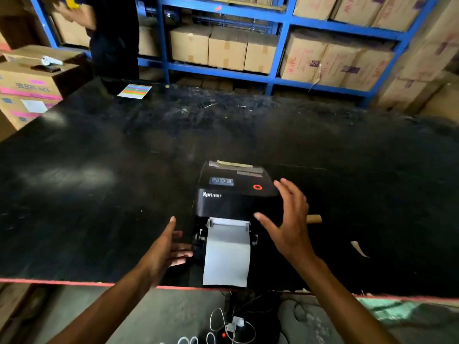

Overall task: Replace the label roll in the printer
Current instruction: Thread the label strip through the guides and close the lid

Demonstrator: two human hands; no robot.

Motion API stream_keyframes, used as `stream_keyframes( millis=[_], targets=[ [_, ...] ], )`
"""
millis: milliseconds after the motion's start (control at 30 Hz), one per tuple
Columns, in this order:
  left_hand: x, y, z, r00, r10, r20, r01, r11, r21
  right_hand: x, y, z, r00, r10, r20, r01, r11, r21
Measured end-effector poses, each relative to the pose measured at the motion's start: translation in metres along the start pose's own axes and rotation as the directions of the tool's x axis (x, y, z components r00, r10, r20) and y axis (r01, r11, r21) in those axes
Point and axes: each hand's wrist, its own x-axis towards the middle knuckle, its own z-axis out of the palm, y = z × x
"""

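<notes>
A black label printer (231, 192) marked Xprinter stands near the front edge of a black table (99, 170), with a red ring lit on its top. A white strip of label paper (226, 254) hangs from its near side down to the table edge. My left hand (169, 249) is spread just left of the printer's lower corner, holding nothing. My right hand (288, 219) hovers with fingers apart over the printer's right side. A brown cardboard core (314, 218) pokes out on the table behind my right hand.
A sheet of coloured stickers (134, 91) lies at the table's far edge. Cardboard boxes (29, 83) stack at the left, one with a tape dispenser (51, 61) on top. Blue shelving (280, 53) holds cartons behind. A person (111, 36) stands at the far left. Cables (228, 326) lie on the floor.
</notes>
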Motion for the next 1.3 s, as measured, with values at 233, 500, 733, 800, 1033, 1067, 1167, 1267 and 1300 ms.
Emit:
stream_keyframes(
  millis=[233,500,733,800,1033,1067,1167,1267,1300],
  targets=[
    [-0.016,0.016,0.006,0.995,0.065,0.076,-0.077,0.985,0.156,-0.053,0.018,0.018,0.978,0.032,0.204,0.005,0.984,-0.18],
    [-0.017,0.014,0.014,0.986,0.152,0.068,-0.165,0.95,0.264,-0.053,0.016,0.027,0.78,0.545,0.306,-0.624,0.704,0.339],
    [-0.011,0.004,0.012,0.979,0.189,0.077,-0.203,0.94,0.274,-0.07,0.001,0.041,0.683,0.595,0.424,-0.706,0.389,0.592],
    [-0.008,0.002,0.013,0.978,0.195,0.078,-0.209,0.939,0.273,-0.071,0.0,0.044,0.681,0.609,0.406,-0.699,0.377,0.608],
    [0.004,0.003,0.005,0.957,0.259,0.132,-0.287,0.913,0.291,-0.071,0.005,0.048,0.693,0.605,0.392,-0.685,0.382,0.62],
    [0.004,0.003,0.005,0.955,0.263,0.134,-0.292,0.913,0.286,-0.072,0.005,0.048,0.694,0.603,0.392,-0.684,0.384,0.62],
    [0.003,0.001,0.006,0.952,0.277,0.129,-0.303,0.913,0.273,-0.074,0.005,0.048,0.699,0.607,0.379,-0.678,0.393,0.621],
    [0.005,0.0,0.006,0.948,0.287,0.138,-0.315,0.908,0.275,-0.073,0.006,0.05,0.697,0.607,0.381,-0.678,0.385,0.627],
    [0.005,-0.001,0.006,0.947,0.289,0.14,-0.318,0.906,0.281,-0.073,0.006,0.05,0.699,0.606,0.38,-0.676,0.385,0.628]
  ],
)
